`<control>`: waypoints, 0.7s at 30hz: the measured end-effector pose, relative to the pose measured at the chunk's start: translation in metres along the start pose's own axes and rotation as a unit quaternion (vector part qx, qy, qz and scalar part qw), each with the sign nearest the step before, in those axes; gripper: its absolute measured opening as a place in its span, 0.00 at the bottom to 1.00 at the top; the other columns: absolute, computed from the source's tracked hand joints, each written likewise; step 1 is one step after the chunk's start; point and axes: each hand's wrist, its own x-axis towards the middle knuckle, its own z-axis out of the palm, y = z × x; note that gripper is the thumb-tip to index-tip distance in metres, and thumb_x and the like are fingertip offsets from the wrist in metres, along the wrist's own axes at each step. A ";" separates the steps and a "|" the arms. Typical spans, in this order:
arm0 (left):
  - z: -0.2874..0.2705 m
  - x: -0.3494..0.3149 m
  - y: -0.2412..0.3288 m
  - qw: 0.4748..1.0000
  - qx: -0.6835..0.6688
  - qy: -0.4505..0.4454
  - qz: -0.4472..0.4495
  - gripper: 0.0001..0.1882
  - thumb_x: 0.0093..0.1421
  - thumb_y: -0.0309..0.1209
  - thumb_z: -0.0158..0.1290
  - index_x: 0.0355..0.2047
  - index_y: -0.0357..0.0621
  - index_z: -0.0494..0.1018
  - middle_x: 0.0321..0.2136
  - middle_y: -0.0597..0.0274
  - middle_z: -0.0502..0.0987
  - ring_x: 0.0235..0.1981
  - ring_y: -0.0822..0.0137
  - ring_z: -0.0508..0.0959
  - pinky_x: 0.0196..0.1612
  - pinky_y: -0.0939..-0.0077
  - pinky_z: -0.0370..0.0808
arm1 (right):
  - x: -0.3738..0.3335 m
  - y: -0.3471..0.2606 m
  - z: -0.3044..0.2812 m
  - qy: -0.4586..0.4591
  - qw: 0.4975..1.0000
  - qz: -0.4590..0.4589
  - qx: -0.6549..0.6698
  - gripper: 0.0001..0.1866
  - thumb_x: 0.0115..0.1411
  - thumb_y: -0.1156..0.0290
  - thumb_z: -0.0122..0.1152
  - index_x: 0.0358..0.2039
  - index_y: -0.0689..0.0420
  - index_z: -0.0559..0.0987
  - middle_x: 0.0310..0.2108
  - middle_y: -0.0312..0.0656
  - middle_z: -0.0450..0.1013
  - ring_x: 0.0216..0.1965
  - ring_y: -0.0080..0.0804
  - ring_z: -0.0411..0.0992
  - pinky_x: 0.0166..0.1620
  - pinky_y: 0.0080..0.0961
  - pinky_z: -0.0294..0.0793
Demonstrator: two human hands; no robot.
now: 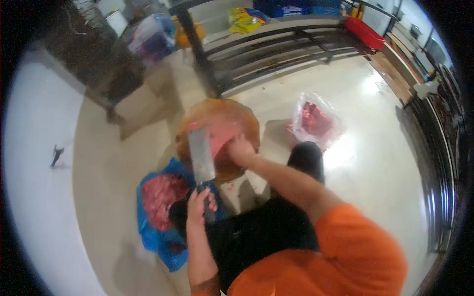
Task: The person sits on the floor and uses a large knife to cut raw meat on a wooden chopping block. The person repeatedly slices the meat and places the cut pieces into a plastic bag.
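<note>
My left hand (pixel 200 204) is wrapped round the dark handle of a cleaver (pixel 201 155). The cleaver's broad grey blade points away from me, over the near left part of a round wooden chopping block (pixel 249 118). Pink raw meat (pixel 223 130) lies on the block, partly covered by the blade and blurred. At its right edge my right hand (pixel 242 150) is closed on the meat with curled fingers; the fingertips are smeared. Left of my knee, a blue plastic bag (pixel 148 229) lies spread open under a heap of ground-looking red meat (pixel 163 197).
A clear plastic bag of red meat (pixel 315 121) stands on the pale floor right of the block. Behind the block runs a dark metal rack (pixel 276 49), with a yellow packet (pixel 247 19) and a red tray (pixel 364 33). Long dark bars line the right side.
</note>
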 end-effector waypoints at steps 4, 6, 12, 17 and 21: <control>0.013 0.012 -0.040 0.998 -0.036 -0.033 -0.029 0.07 0.61 0.29 0.50 0.38 0.43 0.65 0.16 0.62 0.66 0.13 0.68 0.67 0.16 0.71 0.67 | -0.006 0.022 0.011 0.063 0.997 0.030 0.038 0.12 0.59 0.68 0.53 0.35 0.60 0.81 0.41 0.50 0.76 0.43 0.43 0.75 0.41 0.36 0.78; 0.012 0.011 -0.051 0.999 -0.007 -0.028 -0.031 0.07 0.61 0.28 0.49 0.38 0.43 0.64 0.16 0.62 0.66 0.13 0.67 0.67 0.16 0.71 0.69 | -0.007 0.020 0.004 0.083 0.996 0.000 0.037 0.12 0.58 0.66 0.55 0.35 0.60 0.81 0.38 0.50 0.76 0.39 0.43 0.77 0.40 0.35 0.78; 0.021 0.008 -0.064 0.999 0.011 -0.024 -0.044 0.07 0.60 0.30 0.50 0.37 0.42 0.67 0.16 0.64 0.67 0.14 0.68 0.68 0.18 0.71 0.69 | 0.035 0.121 -0.041 0.065 0.985 0.153 0.051 0.13 0.49 0.65 0.64 0.34 0.58 0.81 0.33 0.50 0.77 0.36 0.47 0.77 0.37 0.37 0.77; 0.006 0.017 -0.071 0.997 0.022 -0.048 -0.047 0.11 0.59 0.32 0.54 0.40 0.44 0.68 0.20 0.66 0.68 0.15 0.70 0.68 0.19 0.71 0.70 | 0.021 0.264 -0.128 0.075 0.981 0.141 -0.110 0.11 0.48 0.65 0.59 0.27 0.60 0.81 0.30 0.56 0.76 0.32 0.52 0.76 0.38 0.43 0.74; -0.013 0.017 -0.074 0.998 0.044 -0.040 -0.009 0.11 0.59 0.31 0.53 0.40 0.42 0.69 0.19 0.66 0.68 0.15 0.70 0.70 0.19 0.72 0.71 | 0.038 0.210 -0.140 0.025 0.983 0.118 -0.136 0.15 0.46 0.76 0.51 0.35 0.60 0.81 0.37 0.56 0.76 0.40 0.53 0.75 0.46 0.42 0.74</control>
